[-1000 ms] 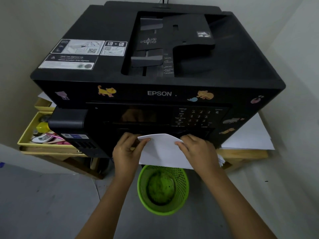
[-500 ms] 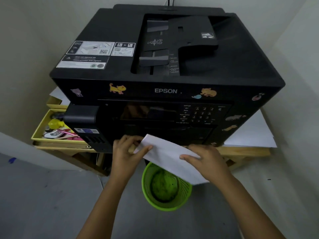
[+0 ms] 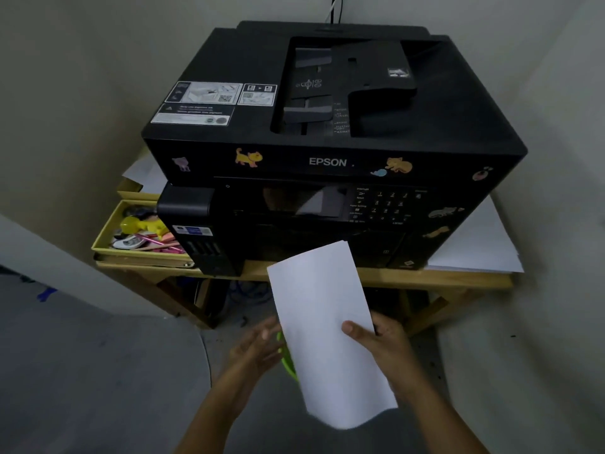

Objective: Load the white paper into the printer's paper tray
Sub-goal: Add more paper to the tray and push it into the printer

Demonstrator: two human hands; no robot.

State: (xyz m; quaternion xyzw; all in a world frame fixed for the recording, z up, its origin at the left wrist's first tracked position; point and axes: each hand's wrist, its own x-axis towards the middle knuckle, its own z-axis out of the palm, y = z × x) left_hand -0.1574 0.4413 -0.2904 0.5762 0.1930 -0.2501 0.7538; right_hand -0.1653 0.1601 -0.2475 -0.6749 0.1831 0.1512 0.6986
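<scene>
The printer (image 3: 330,142) fills most of the bench (image 3: 425,279), its front reaching nearly to the bench's front edge. A yellow tray (image 3: 108,231) of small items crowds the left end, touching the printer's side, and a stack of sheets (image 3: 474,244) takes up the right end. Walls stand close on both sides. Open floor (image 3: 98,371) lies in front. The paper (image 3: 327,332), pinched by the right hand (image 3: 383,345), hangs between the hands and the printer's lower front; the left hand (image 3: 258,348) is just beside it.
</scene>
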